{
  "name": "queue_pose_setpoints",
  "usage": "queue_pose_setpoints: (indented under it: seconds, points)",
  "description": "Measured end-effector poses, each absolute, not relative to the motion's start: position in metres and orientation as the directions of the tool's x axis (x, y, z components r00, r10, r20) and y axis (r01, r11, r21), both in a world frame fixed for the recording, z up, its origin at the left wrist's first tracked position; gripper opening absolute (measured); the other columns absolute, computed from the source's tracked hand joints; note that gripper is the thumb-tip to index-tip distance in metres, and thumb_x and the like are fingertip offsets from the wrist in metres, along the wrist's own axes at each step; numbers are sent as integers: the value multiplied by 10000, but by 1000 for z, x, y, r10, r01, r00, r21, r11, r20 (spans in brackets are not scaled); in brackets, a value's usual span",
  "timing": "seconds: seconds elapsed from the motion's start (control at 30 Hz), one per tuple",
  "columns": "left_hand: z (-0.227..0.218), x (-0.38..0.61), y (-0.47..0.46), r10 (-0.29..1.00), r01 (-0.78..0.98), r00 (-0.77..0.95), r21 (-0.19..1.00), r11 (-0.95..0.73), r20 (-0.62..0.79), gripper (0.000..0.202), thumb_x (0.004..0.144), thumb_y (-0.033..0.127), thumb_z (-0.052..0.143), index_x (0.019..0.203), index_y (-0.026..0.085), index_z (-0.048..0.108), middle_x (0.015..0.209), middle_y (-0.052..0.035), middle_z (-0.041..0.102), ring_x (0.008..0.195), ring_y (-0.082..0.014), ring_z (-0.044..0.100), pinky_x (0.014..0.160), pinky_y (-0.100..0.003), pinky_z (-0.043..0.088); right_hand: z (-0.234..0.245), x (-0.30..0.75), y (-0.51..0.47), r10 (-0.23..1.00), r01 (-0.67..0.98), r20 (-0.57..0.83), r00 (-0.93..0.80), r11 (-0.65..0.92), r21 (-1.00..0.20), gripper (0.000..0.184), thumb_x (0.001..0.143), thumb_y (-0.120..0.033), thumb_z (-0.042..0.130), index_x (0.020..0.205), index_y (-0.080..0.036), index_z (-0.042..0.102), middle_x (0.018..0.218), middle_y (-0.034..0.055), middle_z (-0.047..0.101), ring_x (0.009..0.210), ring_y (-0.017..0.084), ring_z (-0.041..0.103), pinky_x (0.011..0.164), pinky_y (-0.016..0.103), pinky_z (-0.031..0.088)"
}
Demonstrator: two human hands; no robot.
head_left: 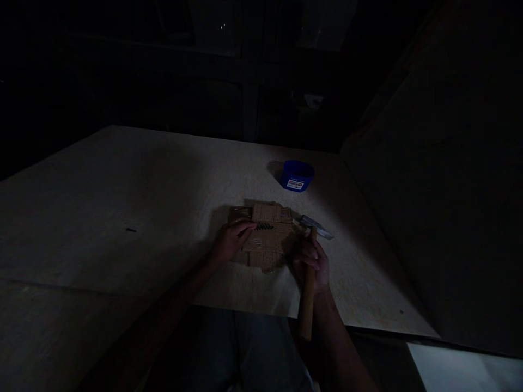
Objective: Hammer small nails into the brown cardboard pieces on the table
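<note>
A hammer with a wooden handle (308, 305) and a grey metal head (317, 227) is in my right hand (312, 260). The fingers wrap the handle close below the head, which is just above the table to the right of the cardboard. On the table lies a stack of folded brown cardboard (265, 245). A short row of small dark pieces, possibly screws or nails (265, 226), shows on its upper part. At the left end of that row, the fingertips of my left hand (232, 239) are pinched together. Whatever they hold is too small and dark to name.
Behind the cardboard stands a blue plastic tub (297, 177) with a white label. One small dark piece (131, 230) lies on the left of the pale table (163, 185). A dark wall or panel (441, 190) rises along the table's right side. The light is very dim.
</note>
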State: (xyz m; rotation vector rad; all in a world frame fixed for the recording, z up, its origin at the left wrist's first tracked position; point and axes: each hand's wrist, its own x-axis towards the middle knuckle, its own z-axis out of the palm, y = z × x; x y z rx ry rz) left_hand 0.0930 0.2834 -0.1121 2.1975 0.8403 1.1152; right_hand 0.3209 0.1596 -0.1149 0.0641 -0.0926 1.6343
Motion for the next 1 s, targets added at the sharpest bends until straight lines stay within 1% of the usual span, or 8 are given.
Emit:
queue_pose_setpoints:
  seconds: [0.13,0.3,0.43,0.57,0.73,0.87,1.0]
  points:
    - [-117,92,283,719,287,452,677,-677,527,193,956,266,573,1016,236,754,1033,-54,744,951,-169,699,861,-309,578,-114,321,160,997,-998,61,-56,-54,-43,145,1035,-188,474,1023,-125,603,586,-109,428,434,8,419,442,55,431]
    - [-118,91,282,711,299,466,662,-687,527,204,956,252,569,1045,235,752,1062,-58,739,975,-166,699,878,-300,580,-113,320,160,998,-998,49,-44,-41,-55,119,1021,-158,491,991,-120,600,582,-111,418,427,3,414,435,44,423]
    - [-115,91,281,661,284,492,614,-737,566,207,956,234,571,1069,244,744,1063,-55,738,979,-161,703,874,-281,578,-112,320,160,998,-995,38,-46,-43,-86,79,1005,-143,515,995,-140,594,572,-118,408,425,2,413,439,48,426]
    - [-115,93,280,620,241,509,592,-769,598,202,954,205,572,1064,239,738,1035,-43,741,935,-141,708,839,-250,576,-110,319,160,999,-995,28,-47,-44,-92,87,1005,-148,514,951,-161,581,565,-121,394,422,2,415,440,55,434]
    - [-119,95,281,667,214,487,664,-717,564,182,943,235,594,1041,233,747,1030,-55,745,927,-152,710,822,-265,580,-109,318,160,1000,-996,11,-24,-23,-90,111,1006,-140,503,923,-157,574,565,-122,390,416,9,419,463,78,459]
    - [-120,95,282,708,191,460,719,-669,536,186,944,250,586,1013,230,757,1018,-50,755,924,-151,711,832,-266,580,-111,320,161,999,-994,14,-37,-35,-105,86,1010,-148,508,975,-142,587,571,-121,407,417,6,423,461,78,453]
    - [-121,95,282,743,182,433,758,-626,510,173,928,254,599,979,227,762,981,-42,764,898,-155,714,821,-273,584,-114,322,161,998,-995,19,-52,-50,-86,94,1014,-165,506,984,-138,591,562,-119,412,408,8,418,441,75,443]
